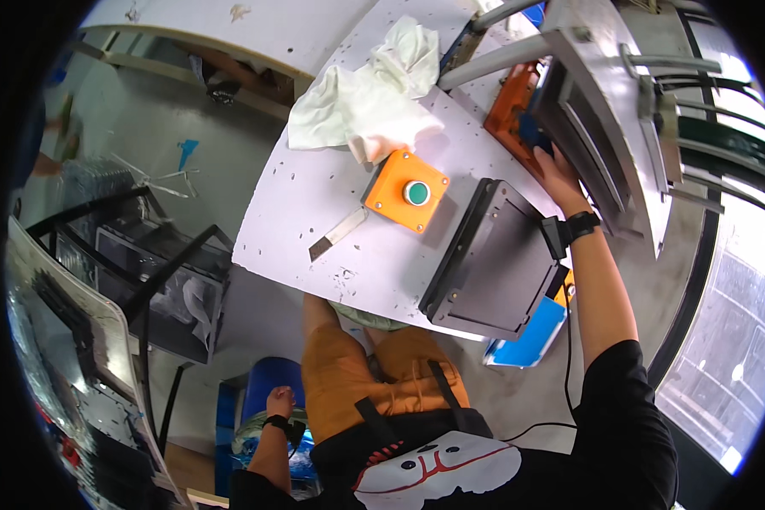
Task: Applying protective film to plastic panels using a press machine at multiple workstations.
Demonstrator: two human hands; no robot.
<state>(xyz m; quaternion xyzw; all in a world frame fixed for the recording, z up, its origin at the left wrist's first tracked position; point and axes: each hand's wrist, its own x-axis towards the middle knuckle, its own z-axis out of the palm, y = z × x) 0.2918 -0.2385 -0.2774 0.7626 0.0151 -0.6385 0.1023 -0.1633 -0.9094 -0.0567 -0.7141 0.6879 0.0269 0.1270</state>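
**Right hand inside the press, left hand down at the side**

The right hand (554, 166) reaches up past the far edge of the dark flat tray (495, 259) and into the mouth of the grey metal press (599, 110). Its fingers rest on a small blue piece (531, 132) that sits on an orange plate (510, 115) under the press head — whether the grip is closed on the piece or only touching it, I cannot tell, since the fingers are partly hidden by the frame. The arm is stretched long, likely because the press stands at the back of the surface (314, 212), beyond the tray.

The left hand (278, 401) hangs low, well below the near edge of the surface, curled into a loose fist beside a blue drum (268, 382); it appears to hold nothing.

Left of the tray sits an orange button box (405, 191) with a green button, within easy reach. Farther from the tray lie a crumpled white cloth (370, 98) and a thin metal strip (338, 234) near the surface's front edge. The tray overhangs that edge slightly — open room lies between it and the strip.
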